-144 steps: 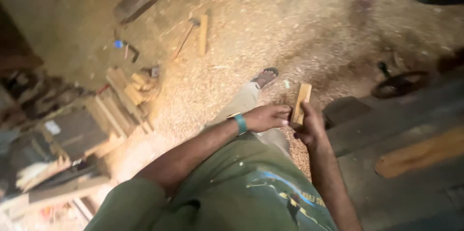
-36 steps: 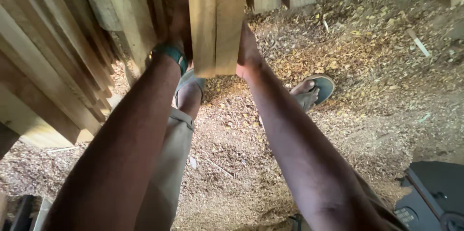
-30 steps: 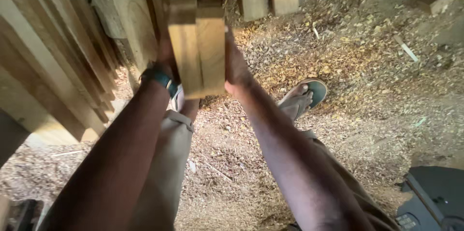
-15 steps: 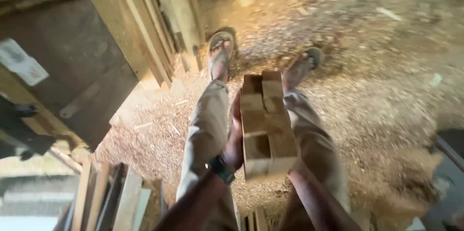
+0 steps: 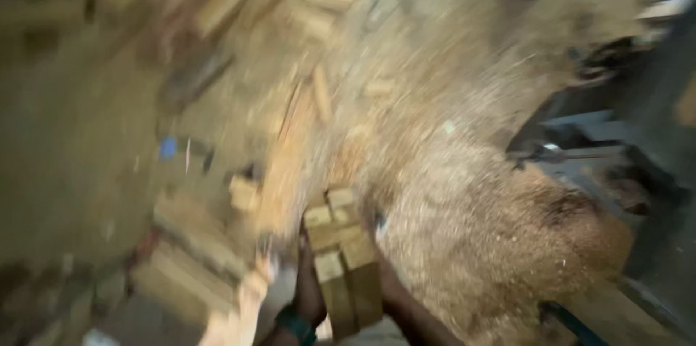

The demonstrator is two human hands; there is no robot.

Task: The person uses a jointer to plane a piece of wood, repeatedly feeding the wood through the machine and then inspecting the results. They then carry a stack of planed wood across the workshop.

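The view is blurred by motion. A bundle of several short pale wooden blocks (image 5: 342, 259) is held upright at the bottom centre, end faces toward the camera. My left hand (image 5: 307, 284), with a teal wristband, presses against the bundle's left side. My right hand (image 5: 389, 286) clasps its right side, mostly hidden behind the wood. Both forearms run off the bottom edge.
Sawdust covers the floor (image 5: 464, 194). Loose wood offcuts (image 5: 319, 92) lie scattered ahead and stacked planks (image 5: 181, 259) sit at the lower left. A dark metal machine (image 5: 616, 150) stands at the right edge.
The camera has swung away from the leaning planks toward the open sawdust floor and the machine. The block bundle stays held between both hands in front of me.
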